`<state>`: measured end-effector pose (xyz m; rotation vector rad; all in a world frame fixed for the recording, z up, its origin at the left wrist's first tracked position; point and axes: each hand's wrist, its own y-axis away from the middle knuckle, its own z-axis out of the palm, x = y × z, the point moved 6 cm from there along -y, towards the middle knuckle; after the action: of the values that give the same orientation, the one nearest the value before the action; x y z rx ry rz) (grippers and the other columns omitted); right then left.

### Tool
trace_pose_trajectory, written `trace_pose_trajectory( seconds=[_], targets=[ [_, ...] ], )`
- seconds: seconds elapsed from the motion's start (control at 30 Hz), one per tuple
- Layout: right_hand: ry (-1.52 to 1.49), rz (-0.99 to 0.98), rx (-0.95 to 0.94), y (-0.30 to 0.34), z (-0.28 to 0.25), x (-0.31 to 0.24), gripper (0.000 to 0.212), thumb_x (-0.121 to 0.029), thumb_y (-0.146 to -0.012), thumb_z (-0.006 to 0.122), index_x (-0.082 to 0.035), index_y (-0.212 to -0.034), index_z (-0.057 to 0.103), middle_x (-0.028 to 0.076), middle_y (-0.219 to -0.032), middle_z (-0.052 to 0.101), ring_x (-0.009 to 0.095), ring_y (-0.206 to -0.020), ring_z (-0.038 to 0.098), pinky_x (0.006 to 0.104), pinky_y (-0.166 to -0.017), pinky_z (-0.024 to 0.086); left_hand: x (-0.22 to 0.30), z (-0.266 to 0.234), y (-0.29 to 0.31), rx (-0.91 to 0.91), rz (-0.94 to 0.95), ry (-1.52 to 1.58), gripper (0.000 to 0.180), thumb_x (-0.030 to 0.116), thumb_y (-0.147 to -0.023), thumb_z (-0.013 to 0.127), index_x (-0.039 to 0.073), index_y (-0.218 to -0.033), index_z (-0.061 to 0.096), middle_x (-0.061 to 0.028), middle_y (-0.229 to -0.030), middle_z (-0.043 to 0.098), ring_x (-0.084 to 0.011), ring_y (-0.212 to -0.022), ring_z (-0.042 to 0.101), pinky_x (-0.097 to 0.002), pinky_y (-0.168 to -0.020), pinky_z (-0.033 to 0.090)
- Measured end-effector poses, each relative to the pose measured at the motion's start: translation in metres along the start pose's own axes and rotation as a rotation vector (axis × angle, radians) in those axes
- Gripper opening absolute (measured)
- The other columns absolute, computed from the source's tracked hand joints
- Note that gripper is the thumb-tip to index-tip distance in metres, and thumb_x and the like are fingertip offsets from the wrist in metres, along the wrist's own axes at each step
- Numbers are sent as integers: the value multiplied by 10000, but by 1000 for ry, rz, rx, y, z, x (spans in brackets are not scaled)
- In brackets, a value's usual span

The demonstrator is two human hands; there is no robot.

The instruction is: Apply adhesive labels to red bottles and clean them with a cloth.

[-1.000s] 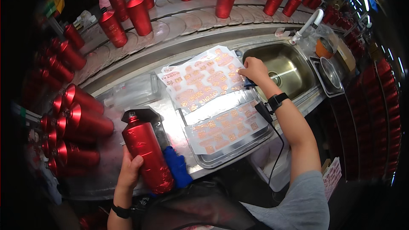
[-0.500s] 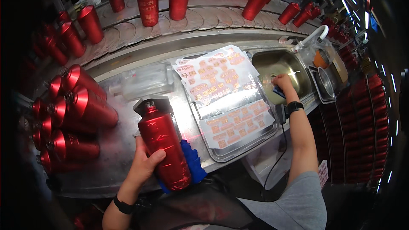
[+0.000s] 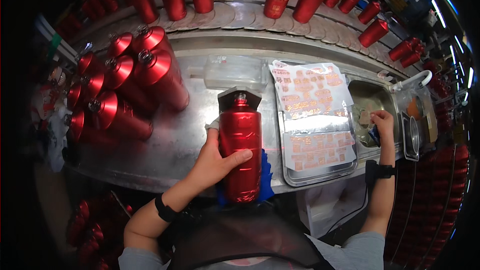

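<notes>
My left hand (image 3: 212, 162) is closed round the side of a shiny red bottle (image 3: 241, 140), thumb across its front. The bottle leans toward me, its open neck resting at a dark angular holder (image 3: 239, 96). Under its lower part lies a blue cloth (image 3: 266, 175). Over the sink (image 3: 371, 90), my right hand (image 3: 382, 122) is closed with its fingertips pinched. A small dark blue piece (image 3: 374, 134) shows beneath its fingers; its kind is unclear. Close to the fingertips is a pale pinkish patch, perhaps a decal. Printed decal sheets (image 3: 312, 90) lie on a metal tray (image 3: 320, 179) between the hands.
Several red bottles (image 3: 117, 115) stand grouped on the left of the metal table (image 3: 185, 157). Behind, a slatted conveyor (image 3: 240, 15) carries more. A clear plastic box (image 3: 235, 72) sits behind the holder. A white faucet (image 3: 412, 80) and metal bowl (image 3: 412, 137) are by the sink.
The view has swung left, so the whole scene sits further right. My left hand stays on the red bottle, and my right hand is still over the sink with the dark blue piece.
</notes>
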<state>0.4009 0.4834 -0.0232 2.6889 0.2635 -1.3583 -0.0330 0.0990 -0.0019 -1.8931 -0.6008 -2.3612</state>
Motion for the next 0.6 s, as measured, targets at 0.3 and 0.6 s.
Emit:
trace_pose_trajectory(
  seconds=[0.3,0.6],
  targets=[
    [-384,-83,-383,166,149,-202,241,-27,-858,670,19,-1094,672,25,-824,664,62,-730,612,189,-693,486,-1,-13,10,-70,23,135,863,226,-886,715,42,-1516,154,-156,-1352,456,-222,-1255,475,-365,-1062,386],
    [-572,-214,-580,227,242,-288,256,-67,-874,665,-7,-1123,666,31,-851,661,35,-707,581,188,-660,470,-11,-20,15,-84,-3,422,666,238,-1001,522,35,-1520,158,-143,-1425,426,-201,-1279,456,-339,-1042,395]
  ],
)
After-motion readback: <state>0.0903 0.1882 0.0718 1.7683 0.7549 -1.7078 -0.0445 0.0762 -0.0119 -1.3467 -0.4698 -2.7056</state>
